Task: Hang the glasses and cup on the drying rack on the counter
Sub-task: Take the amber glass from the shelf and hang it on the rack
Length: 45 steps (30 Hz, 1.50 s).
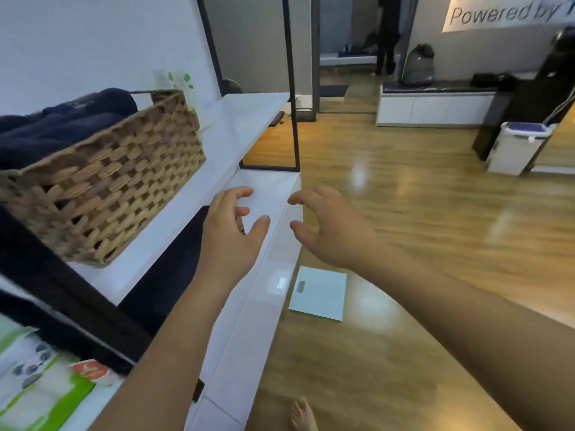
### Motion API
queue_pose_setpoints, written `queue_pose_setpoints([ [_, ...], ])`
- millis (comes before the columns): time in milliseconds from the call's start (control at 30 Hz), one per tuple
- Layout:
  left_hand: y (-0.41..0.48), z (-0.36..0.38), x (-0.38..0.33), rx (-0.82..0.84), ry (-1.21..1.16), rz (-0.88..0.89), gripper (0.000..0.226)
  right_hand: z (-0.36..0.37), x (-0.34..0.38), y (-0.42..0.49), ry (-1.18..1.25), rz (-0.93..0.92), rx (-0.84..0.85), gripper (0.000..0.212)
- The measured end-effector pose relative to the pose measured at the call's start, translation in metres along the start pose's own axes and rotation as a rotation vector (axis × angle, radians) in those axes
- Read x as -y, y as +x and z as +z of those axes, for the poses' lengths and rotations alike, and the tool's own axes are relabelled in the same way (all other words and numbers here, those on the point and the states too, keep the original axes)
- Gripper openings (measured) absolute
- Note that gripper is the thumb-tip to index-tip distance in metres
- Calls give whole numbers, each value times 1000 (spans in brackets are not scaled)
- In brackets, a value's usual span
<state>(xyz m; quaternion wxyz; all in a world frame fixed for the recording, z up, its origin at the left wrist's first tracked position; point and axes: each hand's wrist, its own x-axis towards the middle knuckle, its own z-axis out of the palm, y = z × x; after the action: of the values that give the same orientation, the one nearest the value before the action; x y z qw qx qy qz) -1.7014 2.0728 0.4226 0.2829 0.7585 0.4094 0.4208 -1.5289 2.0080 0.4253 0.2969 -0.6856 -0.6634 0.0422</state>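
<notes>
No glasses, cup or drying rack show in this view. My left hand (231,231) hovers over the white counter (264,275), fingers curled apart, holding nothing. My right hand (326,227) is level with it just past the counter's outer edge, over the wooden floor, also open and empty. The two hands face each other with a small gap between thumbs.
A woven basket (118,181) with dark towels sits on the white shelf (236,126) at left. Black frame posts (292,88) rise from the counter. A white scale (319,292) lies on the floor. Green-and-white packs (37,387) lie bottom left. A person (387,35) stands far back.
</notes>
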Motion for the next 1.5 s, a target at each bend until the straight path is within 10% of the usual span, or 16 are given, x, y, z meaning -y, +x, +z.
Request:
queue_pose_setpoints([
  [800,286,61,158,-147,4,-452,60,95,-70,377,279,-191,211,43],
  [1233,406,105,186,-1099,-144,-727,83,211,-78,525,685,-248,610,79],
  [1500,432,110,209,-1197,26,-775,80,239,-69,544,495,-477,542,61],
])
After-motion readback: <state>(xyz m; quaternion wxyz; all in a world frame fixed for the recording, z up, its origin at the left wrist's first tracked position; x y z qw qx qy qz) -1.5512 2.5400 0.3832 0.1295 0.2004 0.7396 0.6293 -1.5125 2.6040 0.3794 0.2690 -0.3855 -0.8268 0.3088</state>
